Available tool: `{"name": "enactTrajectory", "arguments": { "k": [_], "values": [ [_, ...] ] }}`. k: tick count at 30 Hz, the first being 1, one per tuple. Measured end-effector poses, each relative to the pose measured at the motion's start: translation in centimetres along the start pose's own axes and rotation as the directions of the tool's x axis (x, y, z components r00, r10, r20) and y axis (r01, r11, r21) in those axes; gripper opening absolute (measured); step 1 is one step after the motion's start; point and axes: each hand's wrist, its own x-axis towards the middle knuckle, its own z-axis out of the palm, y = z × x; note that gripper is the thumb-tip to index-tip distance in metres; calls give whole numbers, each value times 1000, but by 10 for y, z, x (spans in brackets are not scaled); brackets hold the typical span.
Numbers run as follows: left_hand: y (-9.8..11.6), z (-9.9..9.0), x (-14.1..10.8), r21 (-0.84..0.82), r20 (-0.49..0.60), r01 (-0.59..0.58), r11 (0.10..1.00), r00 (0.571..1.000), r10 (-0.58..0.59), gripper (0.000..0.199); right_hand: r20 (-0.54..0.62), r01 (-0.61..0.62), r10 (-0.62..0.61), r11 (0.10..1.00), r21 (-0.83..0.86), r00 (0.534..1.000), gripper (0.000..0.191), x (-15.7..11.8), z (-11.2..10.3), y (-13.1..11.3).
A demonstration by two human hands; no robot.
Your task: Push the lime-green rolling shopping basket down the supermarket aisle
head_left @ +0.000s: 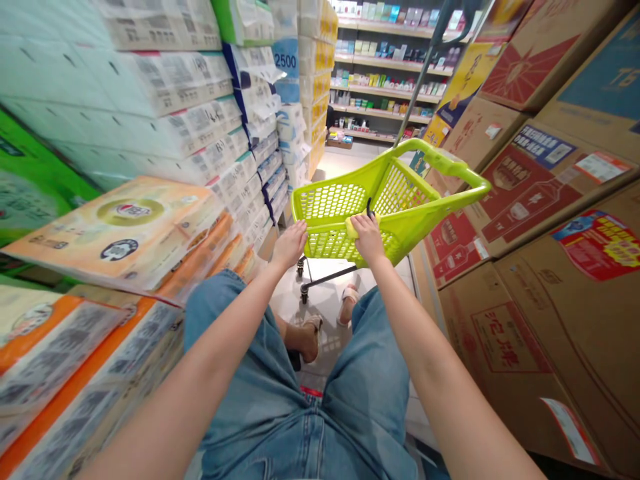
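A lime-green plastic shopping cart (415,233) with a perforated basket stands in front of my knees, its handle toward the right. My left hand (291,245) grips the near left corner of the basket, fingers curled at the rim. At the near long side, my right hand (369,239) presses a yellow cloth or sponge (352,229) against the rim. Part of that yellow piece is hidden under my fingers. A small black hook-like piece (370,208) sticks up just beyond my right hand.
Stacked paper packs (200,133) line the left side, with an orange carton (120,227) nearer me. Cardboard boxes (510,333) are piled on the right. Shelves of small goods (390,63) stand at the back. Cart wheels (304,293) rest on the tiled floor near my feet.
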Motion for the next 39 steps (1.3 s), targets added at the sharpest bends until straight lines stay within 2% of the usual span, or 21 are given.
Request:
{"name": "enactTrajectory", "arguments": {
  "k": [4,8,12,16,19,21,23,25,27,30,32,35,39],
  "values": [
    [-10,-3,8,19,38,-8,1000,999,7,46,7,1,-1,1000,-5,1000,59,5,3,-4],
    [-20,-10,6,43,54,6,999,999,-8,46,4,-8,8,1000,1,1000,59,6,7,-17],
    [-26,-21,-7,74,25,59,996,998,-61,48,7,17,-17,1000,15,1000,58,6,10,-40],
    [-26,-34,-31,99,-51,146,984,989,-141,52,15,54,-55,998,16,998,57,0,11,-66],
    [-15,-41,-48,110,-149,203,973,971,-186,53,26,84,-85,996,17,996,60,-9,13,-86],
    [0,-43,-52,97,-152,131,987,982,-115,53,28,95,-95,995,15,995,60,-16,13,-101],
    [18,-43,-53,83,-108,29,996,994,-20,51,27,108,-108,994,11,994,59,-23,13,-114],
    [35,-42,-51,53,-48,-111,992,992,113,58,20,125,-125,992,11,992,58,-30,12,-124],
    [48,-40,-50,52,-76,-124,991,989,128,65,1,146,-146,989,15,989,59,-38,9,-127],
    [59,-38,-54,62,-88,-147,987,984,152,67,-52,187,-186,982,20,981,61,-50,0,-116],
    [61,-37,-58,88,-107,-152,984,981,161,64,-87,217,-216,976,0,972,65,-57,-11,-97],
    [61,-36,-61,104,-120,-149,983,980,161,58,-125,224,-234,971,-86,964,71,-60,-35,-52],
    [59,-35,-64,114,-170,-145,983,972,163,51,-178,137,-183,961,-241,967,73,-48,-78,21]
  ]
}}
